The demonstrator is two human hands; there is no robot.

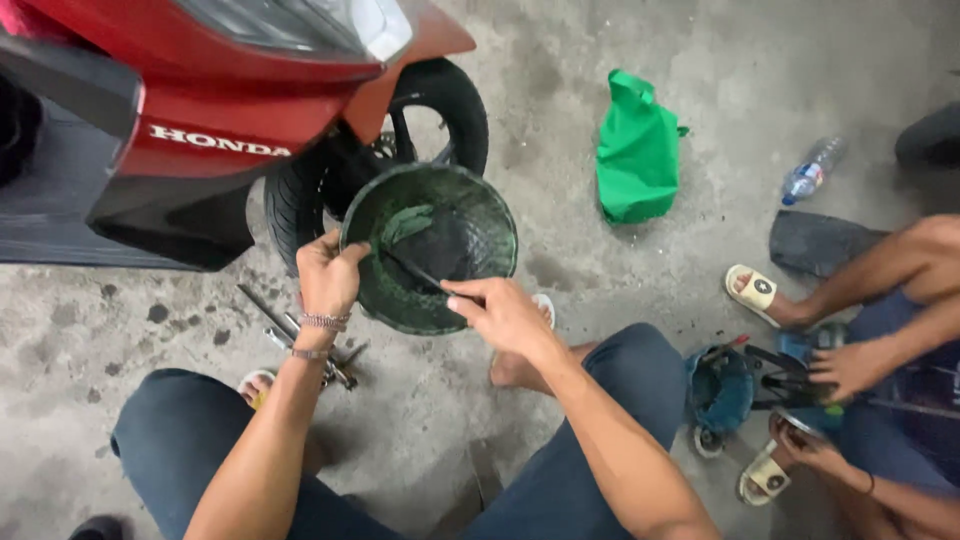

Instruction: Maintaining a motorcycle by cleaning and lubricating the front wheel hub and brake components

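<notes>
Green basin (470, 215) tilted on edge above the concrete floor (100, 330), mouth facing up toward the camera, just in front of the red scooter's front wheel (440, 110). Left hand (325, 275) clenched on the basin's left rim; right hand (500, 312) pinching a thin dark stick (415, 268), long axis slanting up-left into the dark sludge inside. Wrenches (300, 335) below the left wrist. Green bag (637, 150), bottle (812, 170) and another person's hands (850, 365) well apart, right.

Single head-worn view, looking steeply down, close over knees and floor (600, 80)
</notes>
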